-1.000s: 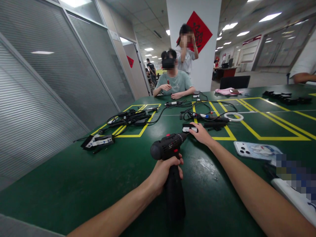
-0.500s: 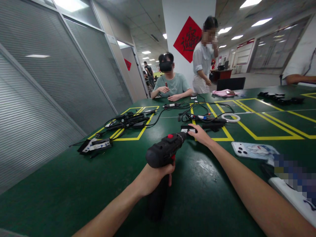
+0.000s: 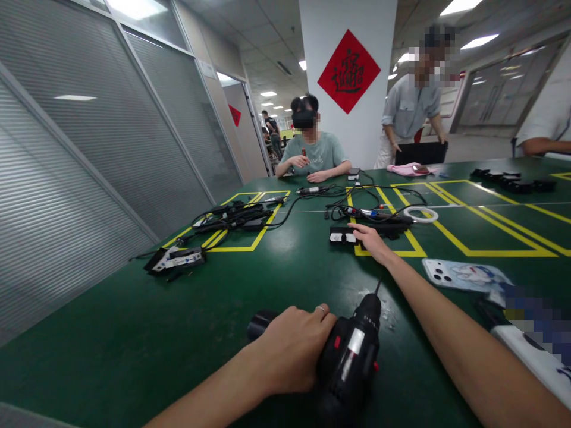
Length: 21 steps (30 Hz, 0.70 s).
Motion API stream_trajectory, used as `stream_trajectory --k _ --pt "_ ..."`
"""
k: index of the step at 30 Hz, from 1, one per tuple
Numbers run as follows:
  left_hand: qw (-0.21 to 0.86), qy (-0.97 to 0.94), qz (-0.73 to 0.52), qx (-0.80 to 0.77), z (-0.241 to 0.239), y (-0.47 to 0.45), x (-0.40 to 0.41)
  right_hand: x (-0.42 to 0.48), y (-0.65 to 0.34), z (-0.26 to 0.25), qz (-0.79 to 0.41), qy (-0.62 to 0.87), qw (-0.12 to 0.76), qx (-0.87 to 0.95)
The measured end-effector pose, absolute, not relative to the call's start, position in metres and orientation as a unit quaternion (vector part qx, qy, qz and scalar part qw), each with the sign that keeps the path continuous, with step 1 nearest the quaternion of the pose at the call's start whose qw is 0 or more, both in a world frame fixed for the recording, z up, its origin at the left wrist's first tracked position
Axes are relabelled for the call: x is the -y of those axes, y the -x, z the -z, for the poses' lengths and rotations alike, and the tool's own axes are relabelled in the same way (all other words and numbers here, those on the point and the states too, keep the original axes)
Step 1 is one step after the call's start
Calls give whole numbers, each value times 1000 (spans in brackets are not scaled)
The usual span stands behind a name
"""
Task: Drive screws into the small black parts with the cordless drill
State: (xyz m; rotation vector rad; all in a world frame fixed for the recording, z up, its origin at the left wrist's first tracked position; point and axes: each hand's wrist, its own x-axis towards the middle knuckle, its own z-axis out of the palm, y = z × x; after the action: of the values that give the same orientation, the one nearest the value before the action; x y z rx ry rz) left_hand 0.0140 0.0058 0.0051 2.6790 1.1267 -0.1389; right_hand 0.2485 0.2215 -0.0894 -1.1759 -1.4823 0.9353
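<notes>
My left hand point(image 3: 292, 351) is closed over a black cordless drill point(image 3: 348, 359) that lies on its side on the green table point(image 3: 134, 333), bit pointing away from me. My right hand point(image 3: 368, 238) reaches far forward and rests on a small black and white device point(image 3: 342, 236) on a yellow line; its fingers are curled on the device's right end.
A phone in a patterned case point(image 3: 464, 274) lies right of my right arm. Tangled black cables point(image 3: 241, 215) and a white ring point(image 3: 422, 214) lie farther out. A black and white part point(image 3: 176, 259) sits at left. A seated person point(image 3: 312, 151) faces me; another person point(image 3: 413, 113) leans over a chair.
My left hand has lowered the drill from upright to lying on the table, nearer me. My right hand stays on the small device. The standing person walked right.
</notes>
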Motion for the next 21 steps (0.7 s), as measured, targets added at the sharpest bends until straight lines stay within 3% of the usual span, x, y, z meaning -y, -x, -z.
stream_trajectory --k 7,12,16,21 --pt "219 -914 38 -339 -10 -7 -2 -221 -249 91 -432 468 520 570" --pt "257 -908 39 -329 -8 -9 -3 -222 -246 77 -272 530 552 584" --pt "270 -907 18 -321 -15 -9 -6 -209 -230 60 -75 570 455 680" --pt "259 -889 -75 -370 -27 3 -39 -187 -205 57 39 557 293 776"
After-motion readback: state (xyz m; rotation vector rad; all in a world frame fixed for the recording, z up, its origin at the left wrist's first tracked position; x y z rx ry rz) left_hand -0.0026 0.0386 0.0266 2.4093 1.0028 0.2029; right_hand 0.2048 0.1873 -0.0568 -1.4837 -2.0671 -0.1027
